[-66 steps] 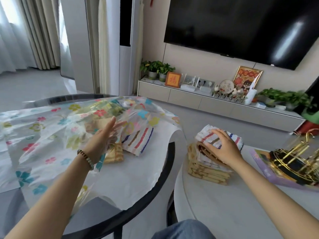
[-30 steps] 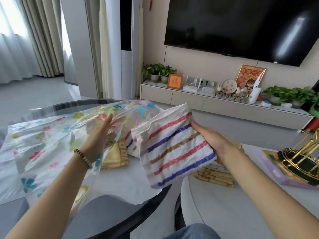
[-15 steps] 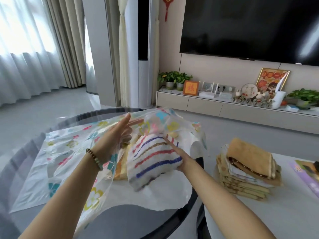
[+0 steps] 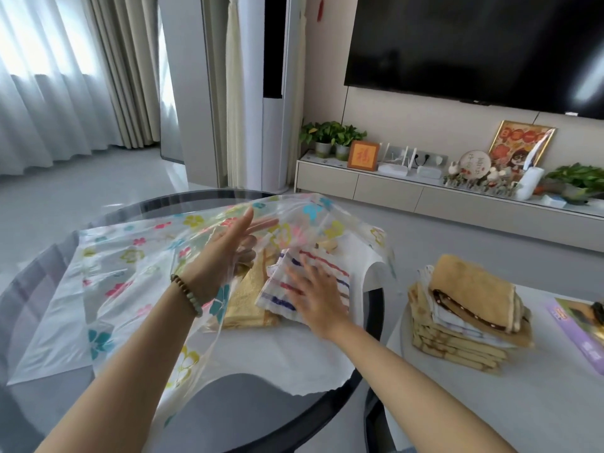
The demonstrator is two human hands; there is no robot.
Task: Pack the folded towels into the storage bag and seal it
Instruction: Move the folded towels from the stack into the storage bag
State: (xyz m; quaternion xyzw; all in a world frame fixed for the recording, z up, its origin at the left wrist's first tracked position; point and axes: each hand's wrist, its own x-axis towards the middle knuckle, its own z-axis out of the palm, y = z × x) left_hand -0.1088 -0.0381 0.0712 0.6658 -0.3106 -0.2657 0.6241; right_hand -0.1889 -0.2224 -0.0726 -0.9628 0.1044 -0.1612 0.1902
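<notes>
The clear flower-printed storage bag (image 4: 130,256) lies on the round glass table (image 4: 330,410) with its mouth towards me. My left hand (image 4: 222,256) holds its top sheet lifted, some fingers showing through the plastic. Inside the mouth a yellow towel (image 4: 245,302) lies flat, and a white towel with red, blue and brown stripes (image 4: 338,277) rests partly on it. My right hand (image 4: 313,292) lies flat on the striped towel with fingers spread, a little blurred. A stack of folded towels (image 4: 467,322), topped by a tan one, stands on the white table (image 4: 490,403) at the right.
A narrow gap separates the glass table from the white table. A purple booklet (image 4: 581,338) lies at the white table's right edge. Beyond are a low TV cabinet (image 4: 392,188) with plants and ornaments, a wall TV, and curtains at the left.
My right hand lifted the striped towel off the stack, carried it left into the bag's mouth and now rests flat on it. The left hand kept the bag's top sheet raised.
</notes>
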